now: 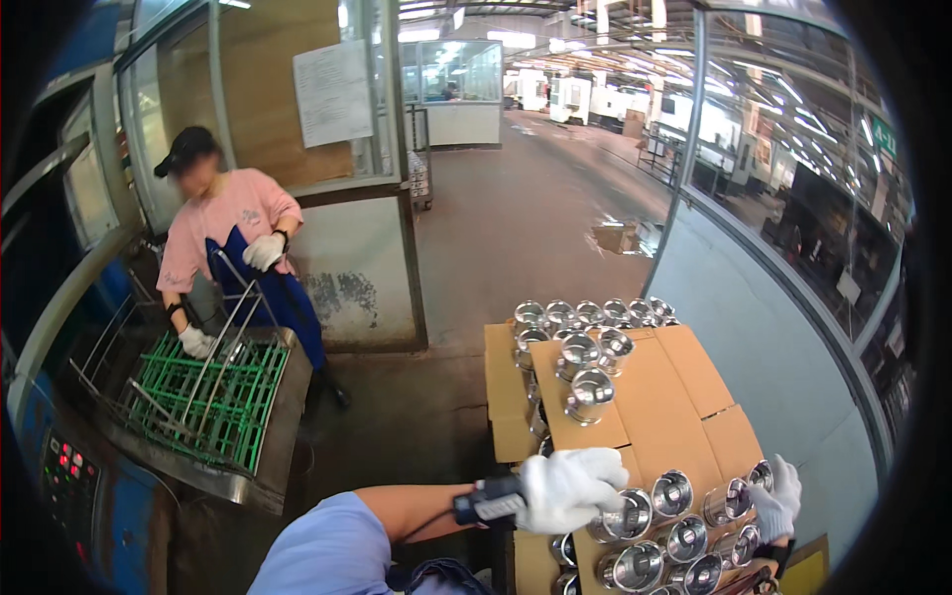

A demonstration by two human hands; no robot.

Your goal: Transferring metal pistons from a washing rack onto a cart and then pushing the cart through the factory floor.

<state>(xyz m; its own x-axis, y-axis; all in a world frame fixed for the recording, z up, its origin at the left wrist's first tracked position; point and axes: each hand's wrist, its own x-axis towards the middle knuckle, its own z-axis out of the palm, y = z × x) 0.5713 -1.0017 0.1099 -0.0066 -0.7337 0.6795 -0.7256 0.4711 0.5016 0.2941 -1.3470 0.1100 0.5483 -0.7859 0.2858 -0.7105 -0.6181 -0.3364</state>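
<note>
My left hand [570, 489], in a white glove, reaches across the cardboard with its fingers closed at the rim of a shiny metal cup-shaped part [633, 512]. On the far right of the same group, my gloved right hand [779, 499] curls around the outer side of another cup-shaped part [761, 476]; some of its fingers are hidden. Several more cup-shaped parts [686, 537] stand or tilt between and below my hands. The cardboard sheet [666, 377] carries a smaller cluster of these parts [591, 395] at its far left.
Lower parts [530, 315] show around the sheet's far edge. A partition [764, 347] runs along the right. At left, a co-worker [233, 238] in white gloves stands over a metal tank [280, 416] with green racks [213, 397]. A control panel [74, 466] is at lower left.
</note>
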